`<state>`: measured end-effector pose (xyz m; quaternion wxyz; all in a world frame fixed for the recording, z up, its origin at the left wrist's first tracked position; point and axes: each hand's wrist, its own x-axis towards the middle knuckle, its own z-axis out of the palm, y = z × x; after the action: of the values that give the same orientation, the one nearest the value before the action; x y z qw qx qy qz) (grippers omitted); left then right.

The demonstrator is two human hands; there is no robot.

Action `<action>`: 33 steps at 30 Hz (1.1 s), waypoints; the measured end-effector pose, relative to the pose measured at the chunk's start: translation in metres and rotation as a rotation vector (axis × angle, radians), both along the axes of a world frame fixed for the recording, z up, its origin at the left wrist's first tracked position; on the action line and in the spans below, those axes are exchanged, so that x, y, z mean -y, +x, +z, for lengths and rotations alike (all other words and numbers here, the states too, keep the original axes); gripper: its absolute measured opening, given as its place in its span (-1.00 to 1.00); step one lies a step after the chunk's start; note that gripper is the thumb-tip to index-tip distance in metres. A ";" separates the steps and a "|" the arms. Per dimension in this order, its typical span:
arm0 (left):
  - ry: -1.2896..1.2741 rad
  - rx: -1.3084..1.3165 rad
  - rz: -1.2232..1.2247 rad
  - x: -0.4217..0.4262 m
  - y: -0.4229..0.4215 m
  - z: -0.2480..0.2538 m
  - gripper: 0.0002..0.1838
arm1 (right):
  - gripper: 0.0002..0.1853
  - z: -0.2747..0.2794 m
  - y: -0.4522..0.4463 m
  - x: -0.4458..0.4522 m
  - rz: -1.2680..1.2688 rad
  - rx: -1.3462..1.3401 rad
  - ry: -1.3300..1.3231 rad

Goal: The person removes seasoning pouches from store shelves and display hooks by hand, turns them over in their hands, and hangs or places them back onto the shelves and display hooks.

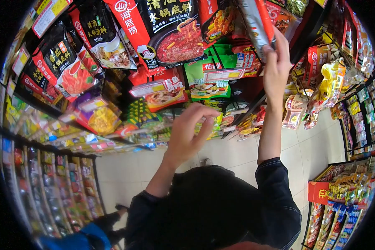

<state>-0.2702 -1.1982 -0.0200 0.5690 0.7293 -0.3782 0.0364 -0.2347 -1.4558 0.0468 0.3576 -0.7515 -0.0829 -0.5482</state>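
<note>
My right hand [277, 68] is raised at the upper right of the head view. Its thumb and fingers are closed on the lower end of a red and silver packet [256, 27], tilted edge-on, so its front is hidden. Lower and further left, my left hand [189, 131] hovers in front of the shelf with loosely bent fingers. A gap shows between thumb and forefinger, and nothing is visible in it. Behind the hands hang a large black and red hotpot seasoning packet [173, 35], a green seasoning packet [208, 77] and a red fish seasoning packet [164, 91].
More black hotpot packets [66, 62] hang at the left, above price tags [225, 75] on metal hooks. Yellow packets [331, 83] stick out on the right. A red-signed rack [320, 191] stands lower right. Someone in blue [85, 237] is at the lower left, on the tiled floor [116, 171].
</note>
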 end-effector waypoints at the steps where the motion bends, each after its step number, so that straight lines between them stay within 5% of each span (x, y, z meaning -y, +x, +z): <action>1: 0.004 -0.001 0.006 0.000 -0.001 -0.003 -0.84 | -0.50 -0.006 0.004 -0.006 0.040 -0.001 0.033; 4: 0.015 -0.015 0.020 -0.002 -0.002 -0.008 -0.85 | -0.29 -0.015 0.004 -0.035 -0.132 -0.129 -0.173; 6: 0.016 -0.058 0.018 -0.002 -0.004 -0.009 -0.85 | -0.24 -0.019 0.008 -0.050 -0.035 -0.147 -0.206; 8: 0.043 -0.030 0.038 -0.006 -0.006 -0.011 -0.86 | -0.30 -0.014 0.001 -0.053 0.014 -0.308 -0.160; 12: 0.052 -0.037 0.069 -0.025 -0.007 -0.031 -0.88 | -0.43 0.007 0.006 0.010 -0.323 -0.020 -0.064; 19: 0.047 -0.162 0.063 -0.034 -0.014 -0.066 -0.89 | 0.28 -0.009 0.054 0.024 -0.604 -0.229 -0.323; 23: 0.068 -0.155 0.058 -0.032 -0.025 -0.063 -0.90 | 0.33 -0.003 0.061 0.029 -0.618 -0.350 -0.272; 28: 0.037 -0.232 0.055 -0.037 -0.035 -0.077 -0.91 | 0.32 -0.020 0.065 0.052 -0.507 -0.221 -0.244; 33: 0.009 -0.019 0.261 -0.076 -0.009 -0.055 -0.93 | -0.14 -0.021 0.037 0.033 -0.543 -0.248 -0.363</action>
<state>-0.2792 -1.1222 -0.0748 0.5596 0.7753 -0.2746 0.1015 -0.1979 -1.4886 0.0260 0.0666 -0.8585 0.0678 -0.5040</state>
